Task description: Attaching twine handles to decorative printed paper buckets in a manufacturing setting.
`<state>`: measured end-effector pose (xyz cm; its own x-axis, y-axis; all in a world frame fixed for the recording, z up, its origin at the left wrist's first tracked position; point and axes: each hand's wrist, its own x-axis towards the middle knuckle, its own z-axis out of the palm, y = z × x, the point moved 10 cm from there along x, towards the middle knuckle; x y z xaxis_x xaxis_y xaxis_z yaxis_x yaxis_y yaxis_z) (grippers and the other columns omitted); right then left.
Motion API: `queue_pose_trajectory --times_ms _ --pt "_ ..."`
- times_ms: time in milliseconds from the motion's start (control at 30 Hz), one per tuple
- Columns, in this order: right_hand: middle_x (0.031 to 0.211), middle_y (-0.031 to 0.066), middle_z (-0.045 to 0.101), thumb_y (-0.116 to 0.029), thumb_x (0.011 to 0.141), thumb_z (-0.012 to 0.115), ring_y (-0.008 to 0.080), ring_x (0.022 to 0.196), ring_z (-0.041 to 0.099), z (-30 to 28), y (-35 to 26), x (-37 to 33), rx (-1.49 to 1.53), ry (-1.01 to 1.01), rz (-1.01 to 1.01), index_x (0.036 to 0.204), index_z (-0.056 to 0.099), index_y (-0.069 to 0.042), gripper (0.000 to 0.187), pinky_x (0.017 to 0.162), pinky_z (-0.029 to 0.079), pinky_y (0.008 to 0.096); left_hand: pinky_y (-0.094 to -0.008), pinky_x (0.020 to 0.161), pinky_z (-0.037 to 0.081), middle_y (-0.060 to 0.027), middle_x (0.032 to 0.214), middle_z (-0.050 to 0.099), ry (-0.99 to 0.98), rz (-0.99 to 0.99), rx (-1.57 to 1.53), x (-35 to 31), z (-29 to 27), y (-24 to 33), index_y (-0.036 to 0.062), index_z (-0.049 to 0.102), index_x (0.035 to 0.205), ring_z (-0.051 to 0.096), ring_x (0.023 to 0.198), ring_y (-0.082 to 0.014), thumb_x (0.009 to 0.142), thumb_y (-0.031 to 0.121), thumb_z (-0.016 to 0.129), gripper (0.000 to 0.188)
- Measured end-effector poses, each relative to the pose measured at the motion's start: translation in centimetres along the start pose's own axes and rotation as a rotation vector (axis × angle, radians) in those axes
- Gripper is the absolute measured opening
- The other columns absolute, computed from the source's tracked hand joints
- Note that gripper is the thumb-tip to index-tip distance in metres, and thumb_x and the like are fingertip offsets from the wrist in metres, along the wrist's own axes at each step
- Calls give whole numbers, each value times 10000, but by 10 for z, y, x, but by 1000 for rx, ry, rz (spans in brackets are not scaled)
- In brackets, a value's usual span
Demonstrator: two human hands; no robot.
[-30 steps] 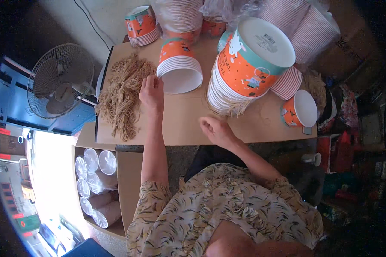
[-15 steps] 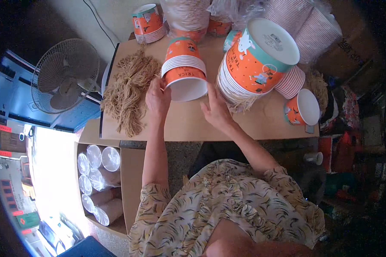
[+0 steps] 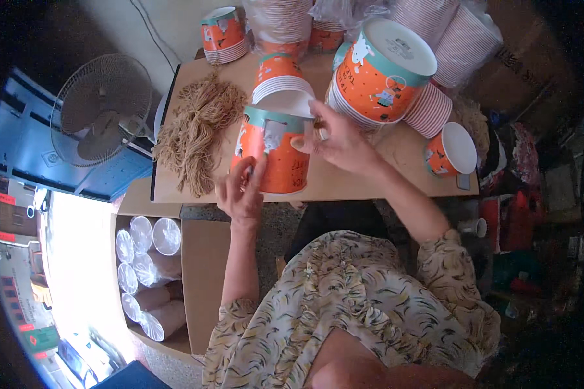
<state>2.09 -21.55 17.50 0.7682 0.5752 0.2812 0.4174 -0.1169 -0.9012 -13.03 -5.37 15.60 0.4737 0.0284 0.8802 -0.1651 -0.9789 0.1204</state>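
Between my hands is an orange paper bucket (image 3: 276,159) with a teal band, lifted off the table and tilted, its white round end facing up and away. My left hand (image 3: 240,191) closes on its lower left side, thumb and fingers against the wall. At the upper right, my right hand (image 3: 340,136) grips it near the teal edge, thumb on the outer wall. Just behind lies a nested stack of similar buckets (image 3: 282,81), partly hidden by the held one. A bigger upside-down bucket (image 3: 376,81) tops another stack on the right.
Tan twine (image 3: 198,129) is heaped at the table's (image 3: 389,175) left. One loose bucket (image 3: 451,150) lies on its side at the right. Plastic-wrapped stacks (image 3: 467,45) line the back. A fan (image 3: 104,117) stands left; a carton (image 3: 204,285) of wrapped stacks is below it.
One bucket has come off the front of the nested stack toward me and turned, its teal end now up. My left hand moved down; my right hand now grips its upper edge.
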Motion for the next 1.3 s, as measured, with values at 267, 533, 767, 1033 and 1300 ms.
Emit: queue_pose_trajectory --times_ms 267,533,767,1033,1300 --pt "1370 142 599 -586 781 847 211 1246 587 17 -80 33 131 -398 239 1513 435 20 1035 1067 466 351 -384 1186 293 201 1309 631 396 369 103 6 -55 73 398 776 1138 488 1248 -96 769 317 865 388" --pt "1327 140 626 -531 750 853 255 1295 564 -25 -172 57 -53 -266 -63 1461 524 8 950 1096 435 383 -482 1123 349 -91 1498 406 529 69 -191 17 -64 34 238 624 1351 400 1378 -336 816 107 807 581" --pt "1276 136 658 -608 758 853 229 1214 611 -57 -224 75 33 -374 -30 1377 582 20 923 1124 420 381 -473 1178 335 -136 1484 520 72 -1136 -1790 26 67 -16 46 440 1496 453 1407 -288 1085 453 454 579" --pt "1223 103 648 -650 740 832 221 1214 575 -105 -234 66 91 -245 -27 1219 668 -35 796 1110 368 402 -488 1021 525 -129 1189 680 -142 -1208 -2532 96 94 31 42 600 1274 627 1177 -302 1052 387 554 414" --pt "1179 144 679 -680 681 815 259 1159 612 -159 -245 56 -432 -112 -2 1298 664 -5 927 1072 410 425 -286 694 546 51 747 579 -301 -935 -2667 179 68 24 17 638 1269 552 670 -61 1058 199 574 286"
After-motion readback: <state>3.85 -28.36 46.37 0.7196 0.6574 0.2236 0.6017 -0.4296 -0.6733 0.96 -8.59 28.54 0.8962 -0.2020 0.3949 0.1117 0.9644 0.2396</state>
